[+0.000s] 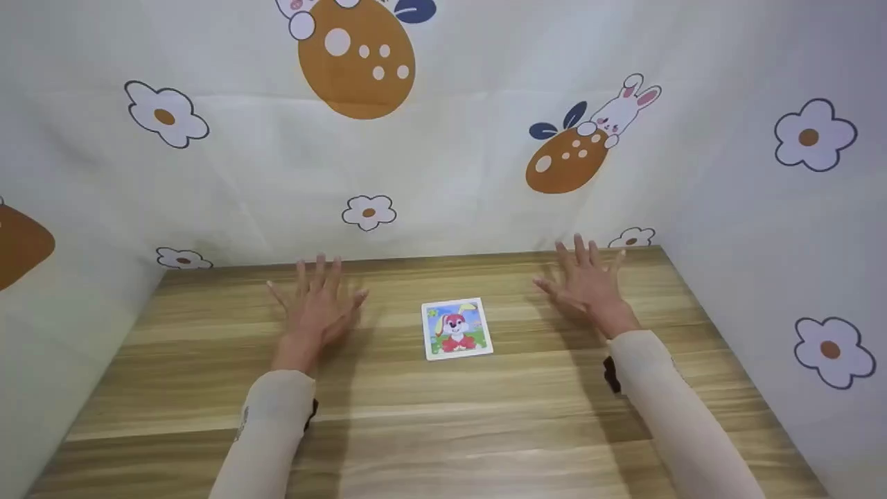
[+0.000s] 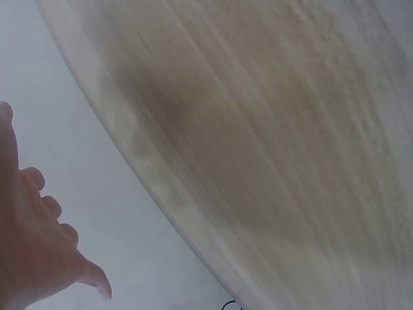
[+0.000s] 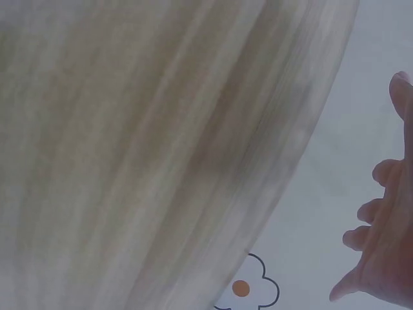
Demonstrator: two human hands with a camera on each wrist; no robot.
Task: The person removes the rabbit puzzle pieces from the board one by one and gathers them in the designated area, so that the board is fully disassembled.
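A small square picture puzzle [image 1: 457, 328] with a white border lies flat on the wooden table, showing a red and white cartoon rabbit on a blue and green ground. To its left, my left hand [image 1: 317, 308] is spread with fingers straight and holds nothing. My right hand [image 1: 589, 284] is spread likewise on the puzzle's right side, its fingers pointing at the back wall. Both hands are apart from the puzzle. In the left wrist view the left hand [image 2: 39, 245] shows at the lower left; in the right wrist view the right hand [image 3: 387, 245] shows at the right edge.
The wood-grain table [image 1: 443, 430] meets a pale cloth backdrop [image 1: 277, 173] printed with flowers, rabbits and orange-brown shapes. Cloth walls also stand along the table's left and right edges. A dark strap piece [image 1: 611, 375] shows under the right sleeve.
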